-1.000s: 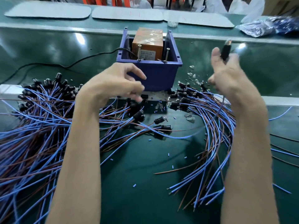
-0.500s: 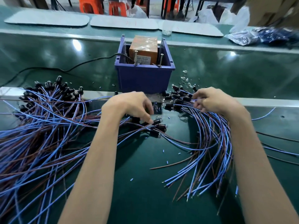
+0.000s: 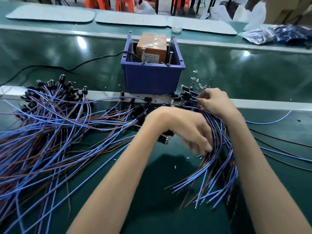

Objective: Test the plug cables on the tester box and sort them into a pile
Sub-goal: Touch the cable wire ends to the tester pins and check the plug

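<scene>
Bright overhead light, white glare patches on the glossy green table (image 3: 81,43) at upper left and upper right, soft shadow lower centre, left hand (image 3: 185,129) fingertips motion-blurred, frame edges bowed.

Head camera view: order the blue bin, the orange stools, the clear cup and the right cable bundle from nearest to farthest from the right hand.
1. right cable bundle, pinched by the right hand
2. blue bin, just ahead-left
3. clear cup, on the far ledge
4. orange stools, beyond the bench

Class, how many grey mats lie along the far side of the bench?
3, in a row behind the blue box: left mat, middle mat, right mat. More may lie out of frame.
</scene>
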`<state>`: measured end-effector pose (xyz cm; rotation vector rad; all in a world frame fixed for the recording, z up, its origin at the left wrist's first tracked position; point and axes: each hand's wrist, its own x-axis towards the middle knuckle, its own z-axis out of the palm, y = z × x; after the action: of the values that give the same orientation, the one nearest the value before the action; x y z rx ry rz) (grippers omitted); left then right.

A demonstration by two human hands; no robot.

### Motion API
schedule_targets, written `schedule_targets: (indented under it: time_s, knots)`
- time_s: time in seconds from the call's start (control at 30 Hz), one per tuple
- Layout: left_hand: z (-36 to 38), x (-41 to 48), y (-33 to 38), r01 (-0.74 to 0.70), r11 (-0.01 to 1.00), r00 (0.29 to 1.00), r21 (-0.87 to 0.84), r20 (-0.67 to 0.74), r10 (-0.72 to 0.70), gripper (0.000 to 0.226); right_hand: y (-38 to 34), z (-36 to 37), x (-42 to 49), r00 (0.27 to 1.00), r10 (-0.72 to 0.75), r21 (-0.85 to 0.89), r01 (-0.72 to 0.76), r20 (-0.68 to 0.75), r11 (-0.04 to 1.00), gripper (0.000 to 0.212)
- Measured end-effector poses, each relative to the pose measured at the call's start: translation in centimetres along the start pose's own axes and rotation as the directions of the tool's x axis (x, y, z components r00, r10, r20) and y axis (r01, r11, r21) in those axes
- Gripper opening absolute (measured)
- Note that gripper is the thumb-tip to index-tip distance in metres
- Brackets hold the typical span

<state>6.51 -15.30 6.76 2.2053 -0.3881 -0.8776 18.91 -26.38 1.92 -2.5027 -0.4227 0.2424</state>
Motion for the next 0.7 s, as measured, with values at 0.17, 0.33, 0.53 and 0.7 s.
schedule_targets:
  time_s: [0.17,0.33,0.53,0.7]
  knots:
    - [-2.3,-1.1,-4.7,0.414,0.876,0.825,0.248,-0.509,-0.247,0.026,-0.4,0.7,-0.8,0.989,0.008,-0.179,-0.035,-0.151,0.983,0.018]
    - [-2.8,-2.1,-6.9,0.549,0.813,0.795,0.191,-0.420,-0.438,0.034,-0.9,0.8,-1.1,0.984,0.042,-0.237,-0.083,-0.173,0.968,0.024]
    - [-2.8,-1.6,-7.2,0.497,0.835,0.838,0.238,-0.379,-0.391,0.028,-3.9,-0.1,-2.6,0.995,-0.077,-0.035,0.075,-0.057,0.997,0.030]
    - [-3.3,-1.9,-6.5,0.357,0.921,0.773,0.156,-0.603,-0.198,0.031,-6.8,-0.1,-3.3,0.973,-0.193,0.158,0.173,0.127,0.972,0.029]
